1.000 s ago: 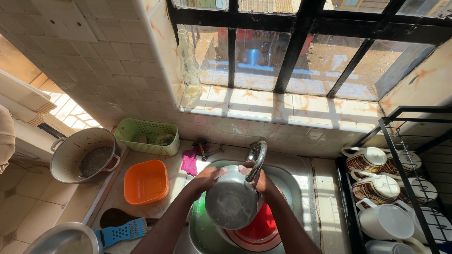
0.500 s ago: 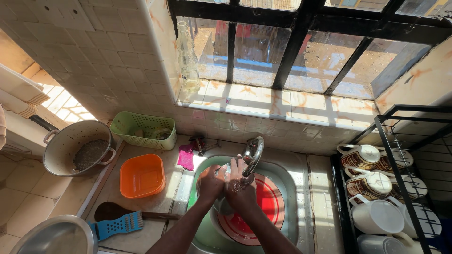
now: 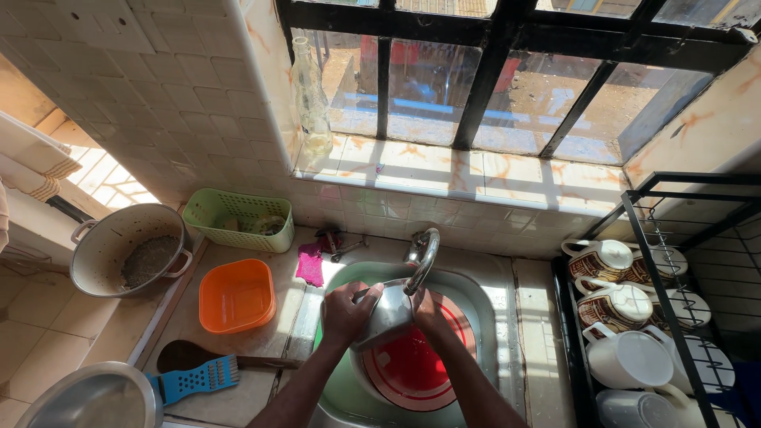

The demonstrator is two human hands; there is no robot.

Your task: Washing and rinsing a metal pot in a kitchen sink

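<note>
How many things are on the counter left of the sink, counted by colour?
Green: 1, the basket
Orange: 1, the tub
Pink: 1, the cloth
Blue: 1, the grater
Total: 4

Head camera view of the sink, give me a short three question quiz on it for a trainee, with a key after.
1. True or false: both hands grip the metal pot under the tap.
2. What lies in the sink beneath the pot? A) a red plate B) a blue bucket C) a glass bottle
3. Which hand is nearer the orange tub?

Key:
1. True: the left hand and right hand clasp its sides.
2. A, the red plate.
3. The left hand.
</note>
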